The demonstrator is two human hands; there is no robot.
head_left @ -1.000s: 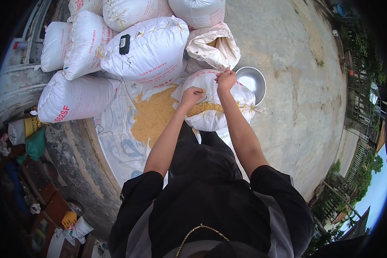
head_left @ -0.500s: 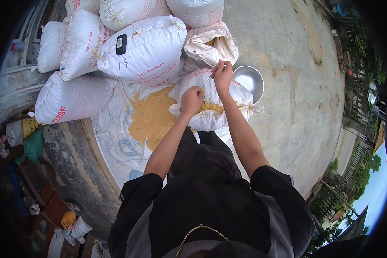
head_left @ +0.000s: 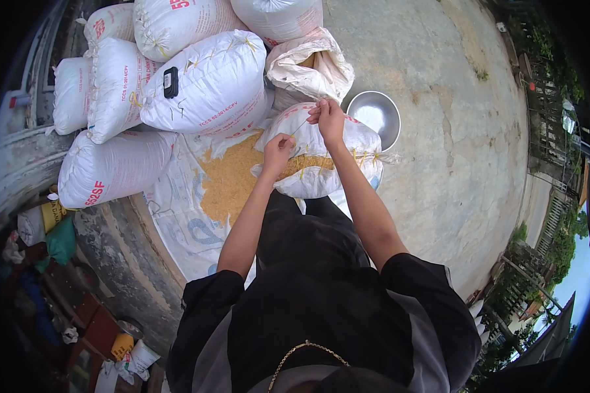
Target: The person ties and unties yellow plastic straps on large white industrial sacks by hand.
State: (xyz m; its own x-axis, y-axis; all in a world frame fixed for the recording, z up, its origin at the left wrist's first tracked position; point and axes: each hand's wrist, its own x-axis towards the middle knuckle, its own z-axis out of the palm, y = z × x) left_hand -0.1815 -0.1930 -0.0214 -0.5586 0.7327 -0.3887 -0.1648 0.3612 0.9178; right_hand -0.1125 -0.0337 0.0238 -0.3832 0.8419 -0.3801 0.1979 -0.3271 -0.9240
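Observation:
A bulging white sack (head_left: 359, 137) lies on its side before my legs. Its mouth gapes in the middle, showing tan, grainy contents (head_left: 308, 161), and yellow string (head_left: 368, 157) laces the right end of the edges. My left hand (head_left: 278, 154) is pinched closed over the sack's left part; what its fingertips hold is too small to make out. Higher and to the right, my right hand (head_left: 328, 122) is closed on a thin string, which slants down toward the left fingertips. A needle cannot be made out.
Several full white sacks (head_left: 203, 85) are piled at upper left, with a black device (head_left: 170, 82) on one. Beyond the laced sack are an open-mouthed sack (head_left: 311, 71) and a metal basin (head_left: 375, 118). Tan meal (head_left: 226, 183) is heaped on a flattened sack sheet (head_left: 177, 216).
My left hand has shifted slightly left and down, away from the sack's middle. The right hand has moved slightly left. The view has tilted a little.

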